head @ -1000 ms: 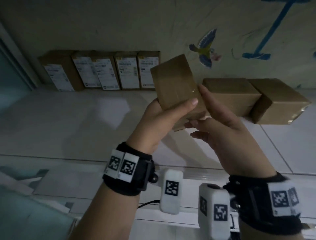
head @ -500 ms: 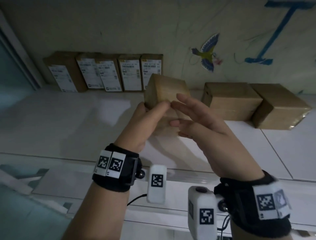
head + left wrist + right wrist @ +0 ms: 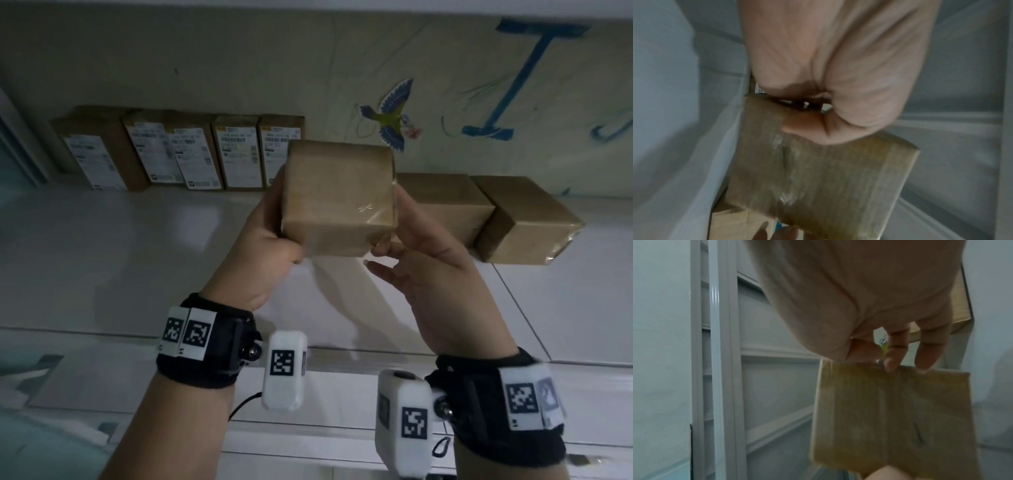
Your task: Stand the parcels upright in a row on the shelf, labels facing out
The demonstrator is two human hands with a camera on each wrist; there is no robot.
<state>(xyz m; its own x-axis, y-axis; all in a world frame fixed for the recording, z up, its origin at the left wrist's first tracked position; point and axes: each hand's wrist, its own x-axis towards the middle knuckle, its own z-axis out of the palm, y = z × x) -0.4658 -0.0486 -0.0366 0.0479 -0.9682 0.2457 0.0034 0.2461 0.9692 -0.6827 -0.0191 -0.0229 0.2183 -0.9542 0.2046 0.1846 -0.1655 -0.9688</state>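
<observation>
While five parcels (image 3: pixel 191 152) stand upright in a row at the back left of the shelf (image 3: pixel 137 246), white labels facing out, roughly two thirds done by count. Sixth, the held parcel (image 3: pixel 339 195), up in the air in front of the row's right end, clear of the shelf. Left hand (image 3: pixel 274 236) clamped on its left side, thumb tucked under the near bottom edge; left wrist view confirms thumb pressed on a taped face. Right hand (image 3: pixel 421 246) on the right side, fingers curled against the far corner, lower fingers loose below; right wrist view shows fingertips on the top edge. Plain brown taped face toward the head camera, no label visible on it, so probably needs turning before it goes down; a guess only. Left to do: seat this one beside the fifth, then two lying parcels (image 3: pixel 486 212) flat against the wall at right, touching each other, no labels showing. Hard to make out: label text unreadable, dim light. Right edge of the row hidden behind the held parcel, so free gap there not confirmable. Far fingers of left hand hidden behind the box. Both wrist views blurred. Wall drawing of a bird (image 3: pixel 394 113) behind, irrelevant.
</observation>
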